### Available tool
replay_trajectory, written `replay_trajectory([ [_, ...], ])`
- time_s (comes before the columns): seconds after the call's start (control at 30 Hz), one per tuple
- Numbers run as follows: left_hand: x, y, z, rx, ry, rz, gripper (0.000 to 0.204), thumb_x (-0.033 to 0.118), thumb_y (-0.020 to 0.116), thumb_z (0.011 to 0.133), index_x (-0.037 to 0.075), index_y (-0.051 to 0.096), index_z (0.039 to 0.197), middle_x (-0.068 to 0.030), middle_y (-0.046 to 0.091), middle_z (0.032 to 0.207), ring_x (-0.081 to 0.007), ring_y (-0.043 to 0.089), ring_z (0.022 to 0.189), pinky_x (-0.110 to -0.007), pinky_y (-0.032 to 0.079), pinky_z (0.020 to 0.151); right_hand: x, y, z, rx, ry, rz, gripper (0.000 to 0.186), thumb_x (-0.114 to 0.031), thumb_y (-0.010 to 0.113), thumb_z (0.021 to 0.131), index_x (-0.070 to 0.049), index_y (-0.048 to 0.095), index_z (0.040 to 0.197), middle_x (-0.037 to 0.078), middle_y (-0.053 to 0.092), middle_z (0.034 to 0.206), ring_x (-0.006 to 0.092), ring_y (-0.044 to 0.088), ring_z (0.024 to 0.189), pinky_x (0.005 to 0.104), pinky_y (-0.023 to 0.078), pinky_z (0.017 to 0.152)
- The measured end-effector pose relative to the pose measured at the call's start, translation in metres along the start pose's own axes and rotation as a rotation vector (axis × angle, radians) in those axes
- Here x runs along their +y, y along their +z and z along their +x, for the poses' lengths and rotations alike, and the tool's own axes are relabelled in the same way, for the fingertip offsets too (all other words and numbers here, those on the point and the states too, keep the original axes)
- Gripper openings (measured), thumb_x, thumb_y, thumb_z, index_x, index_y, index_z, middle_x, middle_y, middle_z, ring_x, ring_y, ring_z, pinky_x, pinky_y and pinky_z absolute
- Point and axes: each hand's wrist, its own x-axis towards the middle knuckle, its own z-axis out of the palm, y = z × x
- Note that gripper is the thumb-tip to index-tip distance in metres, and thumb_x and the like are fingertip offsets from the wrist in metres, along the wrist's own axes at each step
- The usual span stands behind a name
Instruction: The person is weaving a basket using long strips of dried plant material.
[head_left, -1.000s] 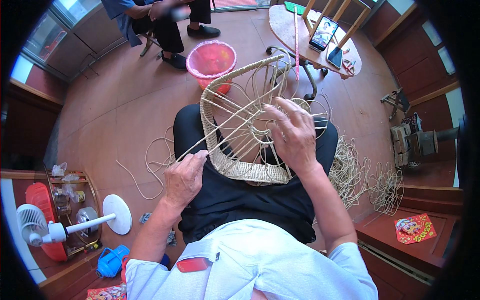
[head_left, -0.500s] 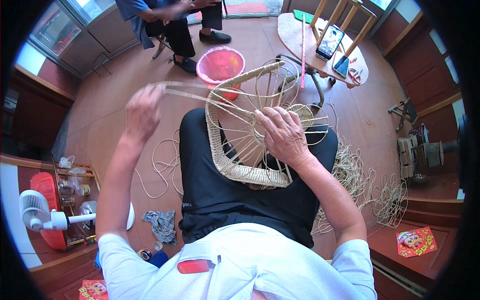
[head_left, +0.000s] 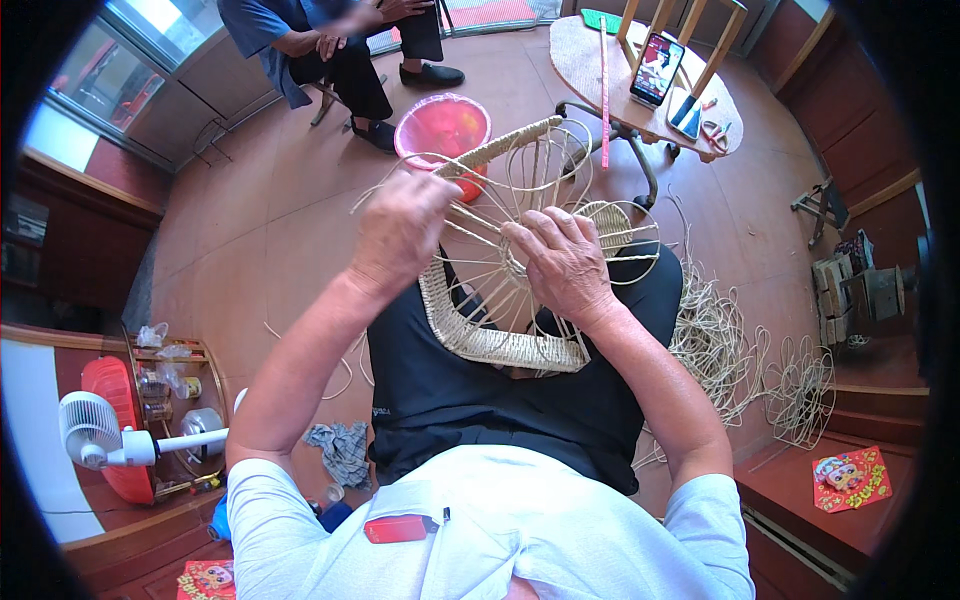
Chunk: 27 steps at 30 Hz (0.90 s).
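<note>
A partly woven straw-cord piece (head_left: 505, 348) rests across my lap, with a thick braided band bending around fan-like cord spokes. My right hand (head_left: 562, 265) is closed on the woven work, its fingers pinching where the spokes gather into a ring. A small woven oval (head_left: 607, 224) with looping cords shows just beyond that hand. My left hand (head_left: 405, 225) is closed on cord strands near the band's upper left side. Loose cord (head_left: 365, 197) sticks out past its knuckles. The exact grip of the left fingertips is hidden.
Tangled cord (head_left: 705, 335) lies on the floor at right. Ahead stands a pink-lined bucket (head_left: 443, 128); behind it sits another person (head_left: 330, 50). A small table (head_left: 575, 70) holds a phone (head_left: 657, 68) and pliers (head_left: 716, 135). A white fan (head_left: 95, 430) stands at left.
My left hand has come rightward and slightly down, from out at the left to beside the woven band. The stretched strands have slackened and loop near it. My right hand stays at the ring.
</note>
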Motion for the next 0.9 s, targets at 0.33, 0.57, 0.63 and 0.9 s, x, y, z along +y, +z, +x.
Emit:
replay_trajectory([
  [0.33, -0.015, 0.037, 0.015, -0.387, 0.138, 0.262, 0.025, 0.006, 0.074, 0.088, 0.008, 0.072, 0.113, -0.0121, 0.076, 0.113, -0.0333, 0.072, 0.12, -0.047, 0.057, 0.104, 0.002, 0.008, -0.003, 0.043, -0.03, 0.016, 0.057, -0.014, 0.071, 0.088, -0.017, 0.068, 0.144, 0.008, 0.065, 0.139, 0.031, 0.06, 0.135, 0.0505, 0.045, 0.111],
  [0.57, -0.014, 0.022, 0.019, -0.475, 0.124, 0.14, 0.023, 0.012, 0.072, 0.094, 0.004, 0.07, 0.116, -0.0167, 0.072, 0.115, -0.0362, 0.069, 0.12, -0.051, 0.054, 0.106, -0.008, -0.005, 0.0, 0.027, -0.023, 0.02, 0.051, -0.011, 0.071, 0.091, -0.018, 0.069, 0.142, 0.004, 0.067, 0.136, 0.0266, 0.061, 0.133, 0.0461, 0.047, 0.11],
  [0.63, -0.013, 0.027, 0.015, -0.391, 0.148, 0.161, 0.022, 0.014, 0.072, 0.096, 0.004, 0.067, 0.115, -0.0165, 0.07, 0.112, -0.0359, 0.068, 0.117, -0.05, 0.054, 0.103, -0.007, -0.006, 0.0, 0.027, -0.015, 0.013, 0.049, -0.011, 0.071, 0.092, -0.019, 0.069, 0.141, 0.004, 0.068, 0.136, 0.0262, 0.062, 0.132, 0.0458, 0.047, 0.11],
  [0.9, -0.028, 0.035, -0.016, 0.077, 0.489, 0.255, 0.03, 0.019, 0.07, 0.093, 0.005, 0.073, 0.119, -0.0098, 0.07, 0.111, -0.026, 0.07, 0.11, -0.041, 0.059, 0.103, -0.004, -0.004, 0.003, 0.047, -0.037, 0.018, 0.047, -0.014, 0.071, 0.093, -0.019, 0.069, 0.14, 0.004, 0.067, 0.132, 0.027, 0.062, 0.13, 0.0464, 0.046, 0.107],
])
